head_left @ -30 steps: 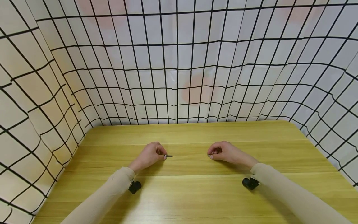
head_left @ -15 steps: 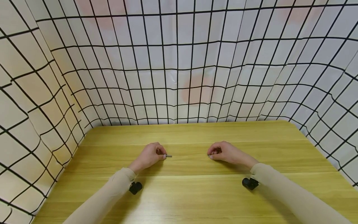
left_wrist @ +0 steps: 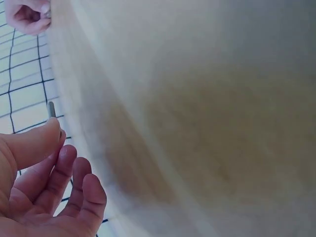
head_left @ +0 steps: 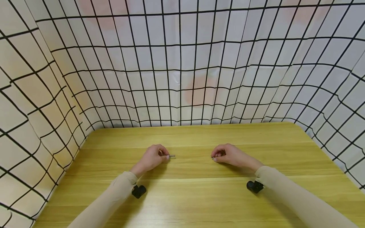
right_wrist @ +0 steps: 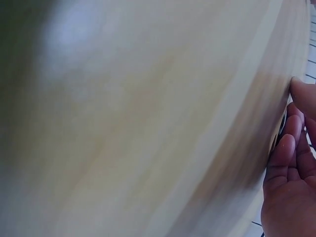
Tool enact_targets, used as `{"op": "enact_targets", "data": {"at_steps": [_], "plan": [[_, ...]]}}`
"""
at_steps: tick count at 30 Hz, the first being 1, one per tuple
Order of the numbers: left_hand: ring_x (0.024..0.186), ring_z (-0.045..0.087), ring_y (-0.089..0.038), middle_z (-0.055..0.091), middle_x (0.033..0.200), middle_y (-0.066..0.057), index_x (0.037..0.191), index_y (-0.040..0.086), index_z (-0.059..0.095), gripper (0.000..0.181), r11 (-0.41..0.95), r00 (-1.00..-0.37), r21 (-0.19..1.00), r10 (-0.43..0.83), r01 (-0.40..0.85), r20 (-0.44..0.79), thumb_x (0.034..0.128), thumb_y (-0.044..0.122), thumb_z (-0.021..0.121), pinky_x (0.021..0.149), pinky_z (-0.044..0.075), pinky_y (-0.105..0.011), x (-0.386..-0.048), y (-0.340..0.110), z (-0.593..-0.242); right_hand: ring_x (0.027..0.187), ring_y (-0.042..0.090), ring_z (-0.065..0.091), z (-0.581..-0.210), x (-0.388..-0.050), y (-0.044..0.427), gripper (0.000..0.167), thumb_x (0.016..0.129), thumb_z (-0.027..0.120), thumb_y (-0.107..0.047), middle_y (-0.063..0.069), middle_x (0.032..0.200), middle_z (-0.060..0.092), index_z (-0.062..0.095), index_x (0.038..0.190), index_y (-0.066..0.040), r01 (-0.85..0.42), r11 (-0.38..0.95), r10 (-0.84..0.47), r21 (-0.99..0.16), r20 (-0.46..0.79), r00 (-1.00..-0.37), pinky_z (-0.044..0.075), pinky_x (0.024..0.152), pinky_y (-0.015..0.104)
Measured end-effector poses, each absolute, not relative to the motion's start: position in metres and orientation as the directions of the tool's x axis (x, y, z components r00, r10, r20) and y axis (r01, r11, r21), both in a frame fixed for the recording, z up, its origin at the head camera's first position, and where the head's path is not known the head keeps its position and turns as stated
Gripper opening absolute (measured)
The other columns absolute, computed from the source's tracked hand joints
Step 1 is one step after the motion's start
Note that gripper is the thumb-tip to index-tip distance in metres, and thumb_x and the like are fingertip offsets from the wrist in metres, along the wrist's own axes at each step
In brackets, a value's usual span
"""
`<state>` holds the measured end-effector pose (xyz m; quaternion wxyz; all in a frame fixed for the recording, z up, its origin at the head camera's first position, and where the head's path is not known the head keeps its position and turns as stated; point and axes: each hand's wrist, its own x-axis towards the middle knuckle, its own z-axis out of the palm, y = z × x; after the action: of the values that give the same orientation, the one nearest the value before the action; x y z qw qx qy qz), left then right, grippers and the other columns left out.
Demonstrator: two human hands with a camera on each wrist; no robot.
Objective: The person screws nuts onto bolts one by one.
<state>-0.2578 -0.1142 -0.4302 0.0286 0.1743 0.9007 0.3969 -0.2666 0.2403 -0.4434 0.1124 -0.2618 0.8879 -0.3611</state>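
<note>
"While both hands are occupied, how far along do we find the work?"

"We judge the picking-up to be done. The left hand has its grip on a thin metal rod, pinched between thumb and finger; one end projects towards the other hand. The left wrist view confirms that pinch."

"And what do we record for the right hand?"

"Its grip is grasping a small shiny piece at the tips of thumb and finger. Most of that piece is covered, so we cannot tell its shape."

"Where do we place the two items?"

"Both are over the middle of the worktop, well apart, the rod on the left and the small piece on the right. We cannot tell from the head view how high either is held."

"What do we enter as outstanding?"

"In our judgement, all that follows the pick-up: the items have not been brought into contact, neither is set down, and neither grip is released. We rate this an early stage."
</note>
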Motion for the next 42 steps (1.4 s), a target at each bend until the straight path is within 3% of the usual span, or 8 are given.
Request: {"op": "enact_targets", "data": {"at_steps": [15, 25, 42], "plan": [[0.076, 0.054, -0.018, 0.063, 0.085, -0.001, 0.09, 0.004, 0.071, 0.005, 0.602, -0.957, 0.754, 0.263, 0.263, 0.124, 0.0872, 0.007, 0.074, 0.064, 0.044, -0.03, -0.257, -0.114, -0.407, 0.074, 0.017, 0.055, -0.444, -0.264, 0.241, 0.009, 0.095, 0.068, -0.02, 0.0, 0.084, 0.064, 0.07, 0.1, -0.014, -0.357, 0.598, -0.529, -0.718, -0.019, -0.848, 0.046, 0.067, 0.027], [0.08, 0.056, -0.019, 0.063, 0.087, 0.0, 0.091, 0.006, 0.071, 0.005, 0.58, -0.953, 0.766, 0.267, 0.279, 0.145, 0.0881, 0.009, 0.074, 0.068, 0.044, -0.032, -0.255, -0.115, -0.404, 0.079, 0.017, 0.058, -0.44, -0.262, 0.241, 0.008, 0.095, 0.067, -0.017, -0.001, 0.09, 0.066, 0.07, 0.101, -0.013, -0.321, 0.579, -0.504, -0.75, -0.02, -0.863, 0.048, 0.07, 0.029], [0.084, 0.054, -0.023, 0.062, 0.089, -0.003, 0.094, 0.006, 0.068, 0.006, 0.553, -0.955, 0.783, 0.237, 0.285, 0.18, 0.0907, 0.01, 0.072, 0.066, 0.043, -0.033, -0.25, -0.115, -0.402, 0.079, 0.022, 0.057, -0.44, -0.258, 0.24, 0.021, 0.094, 0.069, -0.02, 0.01, 0.097, 0.067, 0.068, 0.106, -0.003, -0.206, 0.494, -0.399, -0.845, -0.01, -0.917, 0.046, 0.061, 0.029]]}}
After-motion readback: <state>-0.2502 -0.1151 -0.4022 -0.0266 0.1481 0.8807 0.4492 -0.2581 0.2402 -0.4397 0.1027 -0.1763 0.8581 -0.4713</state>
